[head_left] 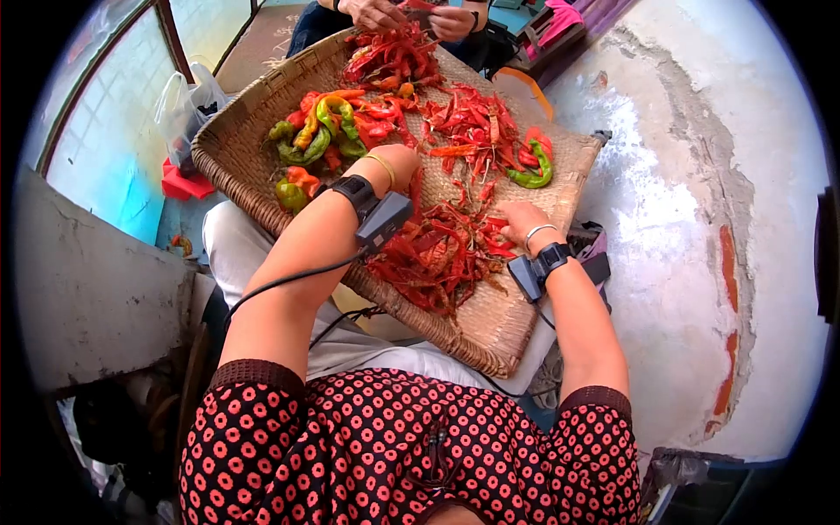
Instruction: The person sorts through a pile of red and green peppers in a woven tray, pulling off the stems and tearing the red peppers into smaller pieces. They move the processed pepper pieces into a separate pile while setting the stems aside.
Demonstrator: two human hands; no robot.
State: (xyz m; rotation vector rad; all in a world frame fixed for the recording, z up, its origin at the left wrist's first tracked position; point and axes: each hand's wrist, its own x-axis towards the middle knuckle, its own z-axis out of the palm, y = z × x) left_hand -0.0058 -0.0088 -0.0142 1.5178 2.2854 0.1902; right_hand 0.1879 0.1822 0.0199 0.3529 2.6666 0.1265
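A wide woven tray point(499, 328) rests on my lap, covered with red chili peppers point(442, 254). A cluster of green and orange peppers point(319, 131) lies at its left side, and one green pepper point(535, 173) lies at the right. My left hand point(398, 164) reaches into the middle of the tray, fingers curled down among the red chilies; its grip is hidden. My right hand point(522, 220) rests palm down on the chilies near the tray's right side, fingers bent. Both wrists carry black strapped devices with cables.
Another person's hands point(411, 16) work over a chili pile at the tray's far edge. A plastic bag point(184, 109) and a red cloth point(182, 184) lie on the floor at left. Bare concrete floor point(691, 219) spreads to the right. A low wall point(87, 289) stands at left.
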